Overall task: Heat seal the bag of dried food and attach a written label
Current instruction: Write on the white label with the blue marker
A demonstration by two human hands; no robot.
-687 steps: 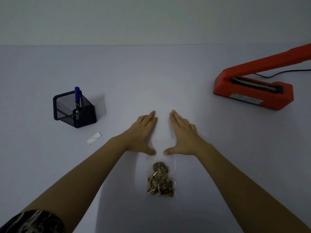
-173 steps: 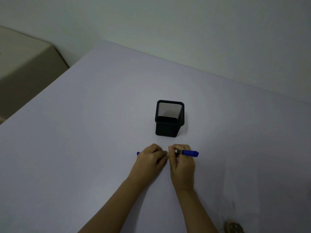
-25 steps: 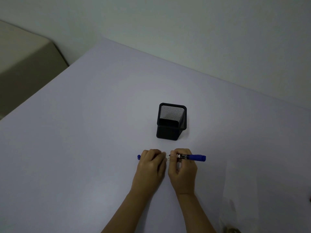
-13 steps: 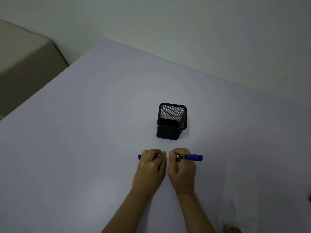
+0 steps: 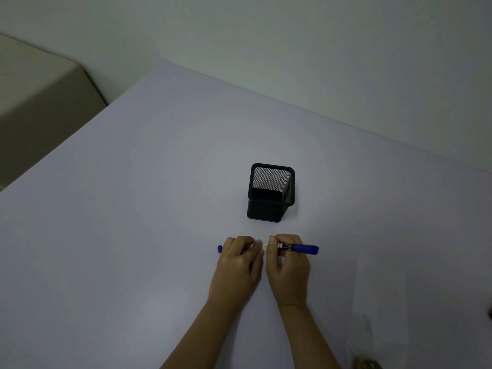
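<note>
My right hand (image 5: 288, 267) grips a blue marker (image 5: 300, 247) that lies almost level, its tail pointing right and its tip hidden between my hands. My left hand (image 5: 239, 265) is closed with a blue pen cap (image 5: 220, 249) sticking out at its left side. A small white label (image 5: 262, 246) shows between the two thumbs, mostly hidden. The clear bag of dried food (image 5: 368, 342) lies at the bottom right, only its flat upper part and a corner of the brown contents visible.
An empty black mesh pen holder (image 5: 270, 193) stands just beyond my hands. The pale table (image 5: 133, 209) ends at a left edge, with a beige surface (image 5: 34, 97) below it. A red sliver shows at the right frame edge (image 5: 490, 312).
Over the last second the marker's tail shifted slightly left and back while both hands stayed in place over the label. Long before, the marker stood in the holder and my hands lay flat on the bag.
</note>
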